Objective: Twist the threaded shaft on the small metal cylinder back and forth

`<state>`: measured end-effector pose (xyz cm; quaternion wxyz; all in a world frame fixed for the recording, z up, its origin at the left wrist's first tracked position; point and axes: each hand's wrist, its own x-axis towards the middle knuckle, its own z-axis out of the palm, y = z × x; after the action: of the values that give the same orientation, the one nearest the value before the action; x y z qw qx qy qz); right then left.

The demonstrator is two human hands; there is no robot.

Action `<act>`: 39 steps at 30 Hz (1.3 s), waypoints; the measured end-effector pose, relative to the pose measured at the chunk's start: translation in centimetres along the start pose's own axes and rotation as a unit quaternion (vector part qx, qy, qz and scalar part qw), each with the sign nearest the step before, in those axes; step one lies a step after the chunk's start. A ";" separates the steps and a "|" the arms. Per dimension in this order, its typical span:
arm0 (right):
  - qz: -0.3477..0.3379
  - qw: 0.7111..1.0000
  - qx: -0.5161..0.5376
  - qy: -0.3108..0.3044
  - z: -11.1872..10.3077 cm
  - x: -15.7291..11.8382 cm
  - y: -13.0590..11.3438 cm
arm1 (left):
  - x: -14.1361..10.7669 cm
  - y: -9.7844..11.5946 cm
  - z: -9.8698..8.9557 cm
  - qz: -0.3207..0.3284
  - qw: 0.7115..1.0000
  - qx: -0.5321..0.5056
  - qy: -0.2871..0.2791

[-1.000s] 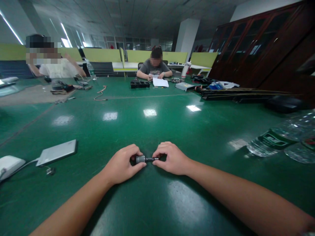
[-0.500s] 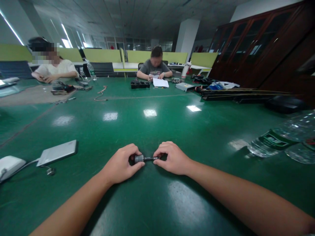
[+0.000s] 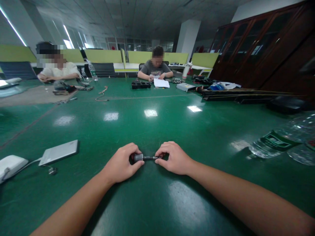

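Note:
My left hand (image 3: pixel 124 164) is closed in a pinch around a small grey metal cylinder (image 3: pixel 139 157), just above the green table (image 3: pixel 152 134) or resting on it; I cannot tell which. A thin metal rod (image 3: pixel 149 158) runs from the cylinder toward the right. At the rod's far end, my right hand (image 3: pixel 176 159) pinches a small dark, ridged piece (image 3: pixel 157 157) between thumb and fingertips. Fingers hide part of the cylinder's left end and of the ridged piece. Whether rod and ridged piece are joined is too small to tell.
On the left lie a silver flat box (image 3: pixel 59 152) and a white device (image 3: pixel 11 167) with a cable. Clear plastic bottles (image 3: pixel 278 142) lie at the right. Two people sit across the table, near a black tray (image 3: pixel 141 85) and paper (image 3: pixel 161 83).
My fingertips have drawn slightly apart, the right hand shifting a little to the right. Both hands keep their pinch. The whole view has shifted slightly.

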<state>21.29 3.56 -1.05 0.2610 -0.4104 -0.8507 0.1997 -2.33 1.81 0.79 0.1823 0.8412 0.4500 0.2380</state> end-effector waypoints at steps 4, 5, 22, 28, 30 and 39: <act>0.015 1.000 0.001 0.006 -0.2 -0.1 0.0 | 0.0 -0.2 0.0 -0.006 1.000 0.000 0.008; 0.019 1.000 0.009 0.006 -0.3 -0.2 0.0 | 0.0 -0.3 0.0 -0.011 1.000 0.000 0.010; 0.033 0.999 0.011 0.011 0.2 0.3 0.5 | -0.1 -0.9 -0.1 -0.009 1.000 -0.015 -0.006; 0.016 0.999 0.036 0.007 0.4 0.3 0.2 | -0.1 -0.6 -0.1 0.012 0.999 -0.029 -0.027; -0.003 0.999 0.039 -0.002 0.4 0.2 0.1 | -0.2 -0.5 0.0 0.017 0.999 -0.034 -0.029; -0.054 0.996 0.054 -0.038 0.3 0.0 -0.2 | -0.2 0.2 0.7 0.004 0.998 -0.054 -0.035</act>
<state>21.00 3.43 -1.20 0.2607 -0.3410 -0.8689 0.2466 -1.87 1.51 0.28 0.2422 0.8395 0.4268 0.2332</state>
